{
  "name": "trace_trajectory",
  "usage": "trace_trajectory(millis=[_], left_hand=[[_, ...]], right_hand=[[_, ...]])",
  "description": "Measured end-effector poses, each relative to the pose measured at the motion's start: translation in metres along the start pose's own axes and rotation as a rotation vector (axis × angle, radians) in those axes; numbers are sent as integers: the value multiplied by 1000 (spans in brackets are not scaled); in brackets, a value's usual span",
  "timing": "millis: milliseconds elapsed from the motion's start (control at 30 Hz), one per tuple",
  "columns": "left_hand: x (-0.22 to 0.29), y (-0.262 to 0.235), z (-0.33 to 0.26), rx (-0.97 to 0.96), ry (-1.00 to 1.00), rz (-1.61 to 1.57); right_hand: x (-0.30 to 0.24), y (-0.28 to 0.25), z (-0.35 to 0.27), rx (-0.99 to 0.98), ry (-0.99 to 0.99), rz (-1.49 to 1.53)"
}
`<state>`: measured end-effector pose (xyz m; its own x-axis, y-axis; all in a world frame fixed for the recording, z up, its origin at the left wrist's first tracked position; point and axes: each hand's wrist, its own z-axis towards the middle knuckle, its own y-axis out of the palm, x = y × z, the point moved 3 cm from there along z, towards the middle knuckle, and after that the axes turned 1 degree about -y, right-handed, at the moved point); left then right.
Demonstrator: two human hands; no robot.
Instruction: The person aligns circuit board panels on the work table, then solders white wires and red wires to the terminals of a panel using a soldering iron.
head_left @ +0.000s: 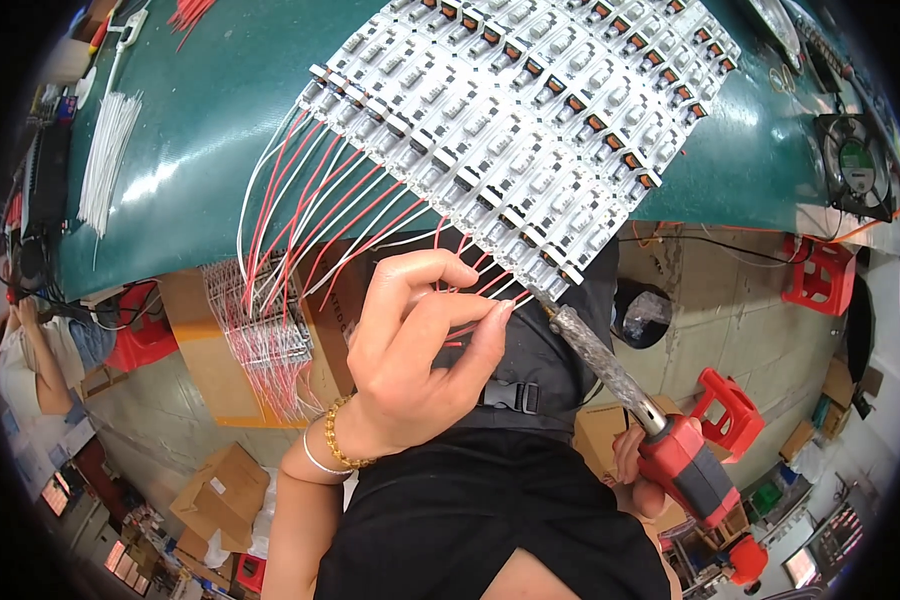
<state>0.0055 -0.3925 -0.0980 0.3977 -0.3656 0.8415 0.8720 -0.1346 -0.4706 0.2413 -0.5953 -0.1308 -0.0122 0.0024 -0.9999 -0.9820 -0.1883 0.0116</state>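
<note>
"Green worktop (200, 160) up top, tiled floor below. Where's the board panel (510, 130)?"

"Slantwise on the worktop, its lowest corner jutting past the near edge, over a black bag with a buckle (515, 395). Red and white wires (270, 195) trail from its lower left side."

"And the fingers?"

"Left hand (400, 360): thumb and forefinger pressed tip to tip, seemingly pinching one of those wires near that corner; the other fingers curl loosely. Right hand (628, 460): wrapped round the red handle of a soldering iron (635, 395), partly hidden by it. The iron's tip is right at the corner."

"How would the panel handle?"

"Stiff and fairly light, I'd judge, but fragile: rows of small parts all over. I'd take it by its bare rims, never by the wires. Those look soft and springy, best held close to the end."

"What's in the way?"

"Wires hanging over the near edge could snag, and the hot iron leaves little room for fingertips. A white wire bundle (110, 160) lies toward the worktop's left end, red wires by the far edge (190, 10), a fan (855, 170) at the right end. Below the near edge, wired boards (280, 345) rest on a cardboard box (190, 330)."
</note>
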Motion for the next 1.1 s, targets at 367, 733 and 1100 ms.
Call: trace_trajectory(millis=[367, 733, 1100], left_hand=[[-1, 2, 3, 26, 13, -20], [2, -4, 4, -17, 35, -48], [-7, -28, -10, 208, 128, 1]], right_hand=[[-7, 7, -25, 447, 128, -270], [-28, 24, 41, 520, 104, 177], [-21, 16, 45, 386, -136, 165]])
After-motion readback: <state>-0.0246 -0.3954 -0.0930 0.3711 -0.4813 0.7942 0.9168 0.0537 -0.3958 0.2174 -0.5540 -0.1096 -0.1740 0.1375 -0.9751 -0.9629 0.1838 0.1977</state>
